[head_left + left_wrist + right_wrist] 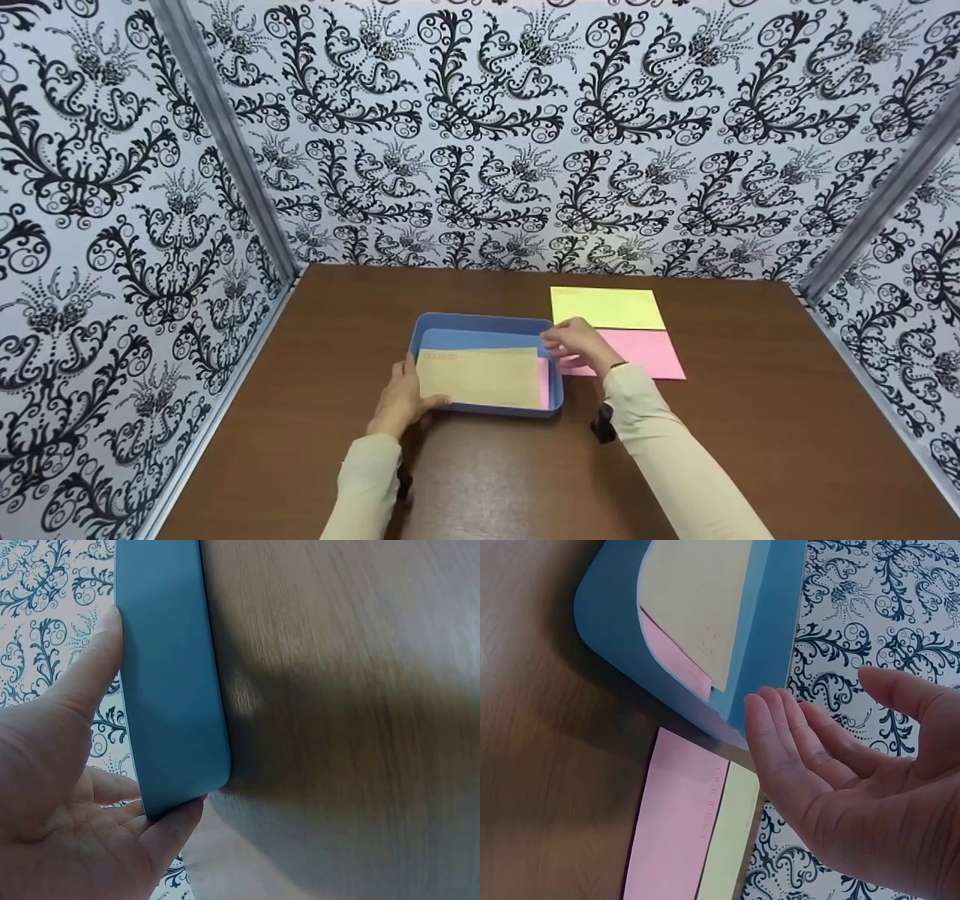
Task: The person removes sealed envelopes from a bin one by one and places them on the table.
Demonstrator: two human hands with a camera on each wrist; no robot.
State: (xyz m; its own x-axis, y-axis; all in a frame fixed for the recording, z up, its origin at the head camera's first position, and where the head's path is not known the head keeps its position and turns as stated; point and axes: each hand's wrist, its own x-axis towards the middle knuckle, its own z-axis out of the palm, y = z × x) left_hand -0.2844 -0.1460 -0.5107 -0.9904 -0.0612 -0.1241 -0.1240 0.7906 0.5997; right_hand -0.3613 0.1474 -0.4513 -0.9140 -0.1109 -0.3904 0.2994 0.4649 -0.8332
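Inside the blue tray (pixel 480 339), near the middle of the table (pixel 487 480), a tan envelope (pixel 476 379) lies against the near side, with a strip of pink envelope (pixel 544 382) peeking out past its right end. The left hand (pixel 401 397) grips the tray's near left corner, thumb along the rim and fingers round the end. The right hand (pixel 577 341) is by the far right part of the tray, fingers loosely spread and holding nothing; can't tell if a fingertip brushes the rim

Looks to me like the step is sorting envelopes into the tray. If so, I'd keep that left grip firm but light so the tray doesn't skid, lift each one by an edge so it doesn't crease, and lay it flat inside the walls, lined up with the tan one

Just past the tray's right end lie a second pink envelope (pixel 649 354) and, beyond it, a yellow envelope (pixel 609 308), with the patterned wall (pixel 495 180) behind

Funny how the views differ: the right wrist one shows the bare palm and a row of printed boxes on the outside pink envelope, which the head view misses. The left wrist one gets the corner grip up close but none of the envelopes
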